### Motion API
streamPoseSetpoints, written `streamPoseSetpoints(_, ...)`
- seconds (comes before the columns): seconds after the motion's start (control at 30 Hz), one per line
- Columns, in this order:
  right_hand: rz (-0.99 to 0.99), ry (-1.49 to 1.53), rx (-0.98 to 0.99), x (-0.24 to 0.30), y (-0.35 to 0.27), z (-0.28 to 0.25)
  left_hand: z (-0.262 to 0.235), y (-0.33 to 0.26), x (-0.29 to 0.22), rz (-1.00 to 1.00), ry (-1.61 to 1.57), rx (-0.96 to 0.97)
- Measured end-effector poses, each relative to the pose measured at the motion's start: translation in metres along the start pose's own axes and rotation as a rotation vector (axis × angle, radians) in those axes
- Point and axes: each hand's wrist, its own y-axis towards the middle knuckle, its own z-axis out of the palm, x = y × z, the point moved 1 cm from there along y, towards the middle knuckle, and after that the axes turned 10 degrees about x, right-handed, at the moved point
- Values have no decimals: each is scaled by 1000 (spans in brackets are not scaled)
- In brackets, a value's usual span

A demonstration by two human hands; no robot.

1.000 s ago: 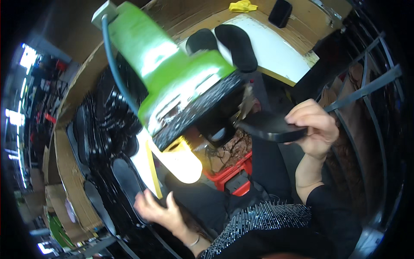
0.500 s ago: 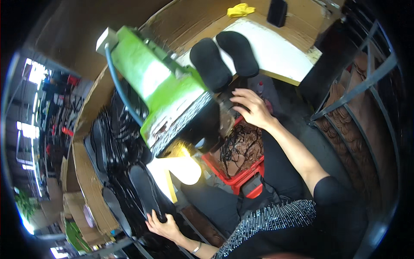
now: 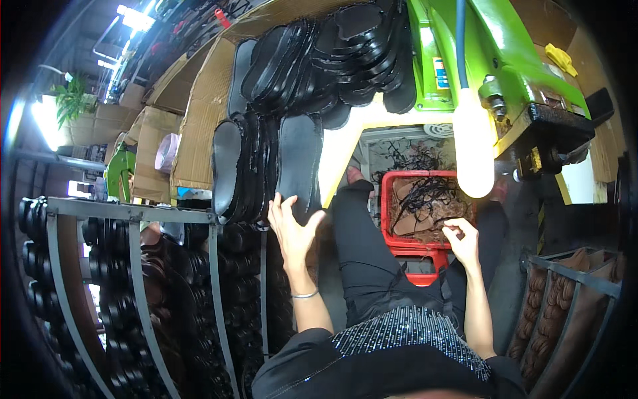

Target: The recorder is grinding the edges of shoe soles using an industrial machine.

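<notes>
My left hand (image 3: 292, 233) is at the near end of a black shoe sole (image 3: 299, 156), its thumb and fingers spread either side of that end. This sole lies on top, beside a stack of similar black soles (image 3: 249, 166). My right hand (image 3: 463, 241) hangs over the near right edge of a red crate (image 3: 415, 249), its fingers curled. Whatever is in those fingers, if anything, does not show. Brown pieces and thin black strips (image 3: 425, 203) fill the crate, which stands between my legs.
A green machine (image 3: 498, 53) with a black head (image 3: 555, 136) and a glowing white lamp-like part (image 3: 475, 153) stands ahead on the right. More black soles (image 3: 352, 46) lie against a cardboard wall (image 3: 203, 126). Metal racks flank me, a left rack (image 3: 133, 213) and a right rack (image 3: 575, 279).
My view has swung left, so the machine appears farther right. My right hand has come down from near the white tabletop to the crate, its fingers curling. My left hand stays by the soles, fingers wider.
</notes>
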Motion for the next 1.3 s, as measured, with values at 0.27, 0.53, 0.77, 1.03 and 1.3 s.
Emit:
streamPoseSetpoints(0.27, 14, 92, -4, -7, -1, 2, 5, 15, 4, 150, -16, -242)
streamPoseSetpoints(0.53, 99, 150, 61, -25, -11, 2, -25, 19, -6, 183, -60, -350)
streamPoseSetpoints(0.77, 18, 391, 188, 19, -11, -3, -72, -3, -105, 836, -1079, -433)
streamPoseSetpoints(1.03, 291, 432, 274, -9, -59, -7, 44, -45, -195, 296, -1268, 138)
streamPoseSetpoints(1.3, 188, 650, 0, -17, -91, -10, 92, -34, -253, 311, -994, 543)
